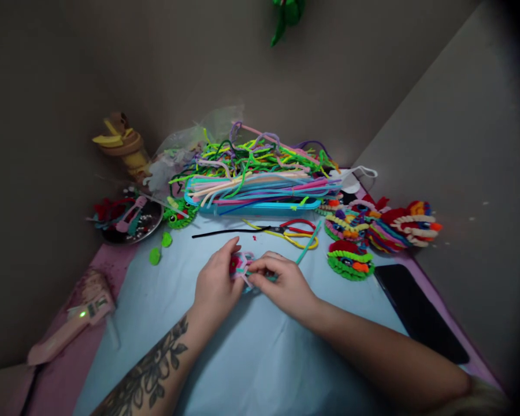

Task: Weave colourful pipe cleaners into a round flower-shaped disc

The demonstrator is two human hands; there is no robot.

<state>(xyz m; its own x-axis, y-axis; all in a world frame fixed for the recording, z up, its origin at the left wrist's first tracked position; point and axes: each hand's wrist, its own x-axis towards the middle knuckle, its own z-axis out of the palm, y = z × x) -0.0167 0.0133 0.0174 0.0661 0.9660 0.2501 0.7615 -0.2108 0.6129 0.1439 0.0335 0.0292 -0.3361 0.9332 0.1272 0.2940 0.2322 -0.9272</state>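
Observation:
Near the middle of the table, my left hand (219, 274) is closed around a small pipe-cleaner craft piece (241, 266) in pink, red, white and teal. From the other side, my right hand (283, 283) pinches a teal pipe cleaner (308, 245), whose free end sticks out up and to the right past the knuckles. Its inner end meets the craft piece between both hands; the fingers hide the exact join. Just beyond the hands lie scissors (301, 231) with red and yellow handles, with a black pipe cleaner (225, 232) beside them.
A blue tray (260, 209) heaped with pipe cleaners stands at the back. Finished-looking colourful pipe-cleaner pieces (351, 260) sit at right, near a black phone (420, 312). At left are a pink glue gun (75, 323) with a green light, a round metal dish (151, 226) and green pieces (155, 256).

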